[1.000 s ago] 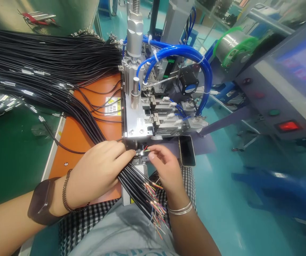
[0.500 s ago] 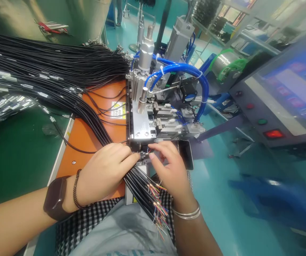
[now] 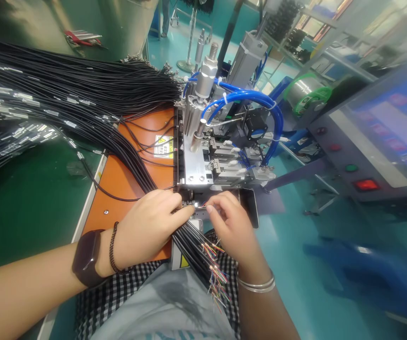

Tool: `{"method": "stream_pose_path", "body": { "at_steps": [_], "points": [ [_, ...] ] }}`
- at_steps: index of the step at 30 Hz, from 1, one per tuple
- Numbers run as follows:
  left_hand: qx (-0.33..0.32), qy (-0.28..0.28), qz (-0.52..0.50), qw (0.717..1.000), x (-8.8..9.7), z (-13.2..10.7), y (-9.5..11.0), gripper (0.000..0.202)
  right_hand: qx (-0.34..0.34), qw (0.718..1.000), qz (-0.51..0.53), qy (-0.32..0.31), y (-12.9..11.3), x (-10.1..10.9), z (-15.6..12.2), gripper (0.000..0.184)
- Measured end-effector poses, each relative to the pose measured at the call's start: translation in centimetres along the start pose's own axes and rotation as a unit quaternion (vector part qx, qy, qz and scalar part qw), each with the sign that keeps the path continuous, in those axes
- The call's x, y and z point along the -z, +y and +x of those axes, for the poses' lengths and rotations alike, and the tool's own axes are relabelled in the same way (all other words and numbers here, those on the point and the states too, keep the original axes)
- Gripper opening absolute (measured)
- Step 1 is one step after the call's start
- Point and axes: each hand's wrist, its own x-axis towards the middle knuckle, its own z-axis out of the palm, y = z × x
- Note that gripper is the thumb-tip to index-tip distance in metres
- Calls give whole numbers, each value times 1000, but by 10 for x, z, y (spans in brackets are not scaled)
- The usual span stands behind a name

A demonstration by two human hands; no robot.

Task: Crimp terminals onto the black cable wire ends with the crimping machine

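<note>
My left hand is closed, its thumb and forefinger gripping a black cable near its end at the front of a metal fixture. Under that hand runs a bundle of black cables, whose stripped ends fan out in thin coloured wires over my lap. Fine coloured wires stick out of the held cable's end. My right hand pinches their tips between thumb and forefinger, just right of the left thumb. The cable's body is mostly hidden by my left hand.
More black cables lie across the orange plate and the green table. Blue air hoses arch above the fixture. A dark tray sits by my right hand; a control panel and a wire spool stand right.
My right thumb and forefinger, apart at the wires before, have come together on the wire tips. The left hand keeps its hold. The whole view has shifted slightly.
</note>
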Motion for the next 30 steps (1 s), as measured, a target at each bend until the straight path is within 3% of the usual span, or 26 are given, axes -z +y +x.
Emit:
{"method": "stream_pose_path", "body": {
  "at_steps": [4, 8, 12, 14, 17, 21, 25, 30],
  "points": [
    [16, -8, 3, 1000, -1, 0, 0, 27, 42, 997, -50, -34, -3, 0, -1, 11],
    [6, -26, 4, 1000, -1, 1, -1, 25, 116, 972, -187, -77, -7, -5, 1, 15],
    [-7, -19, 3, 1000, -1, 1, -2, 23, 129, 956, -258, -49, -6, -12, 6, 19],
    [3, -7, 0, 1000, -1, 0, -2, 22, 101, 977, -188, -8, -2, -13, 6, 18],
    [18, 12, -2, 1000, -1, -2, -2, 23, -8, 998, 4, 66, 7, -9, 3, 15],
    [18, 20, 2, 1000, -2, -2, -2, 25, -135, 978, 158, 27, 15, -6, -2, 19],
    [9, 25, 2, 1000, -4, -2, -3, 26, -138, 972, 185, 29, 12, -8, -1, 20],
    [1, 37, 6, 999, -4, -2, -4, 27, -84, 982, 165, 31, 13, -7, 5, 19]
  ]
}}
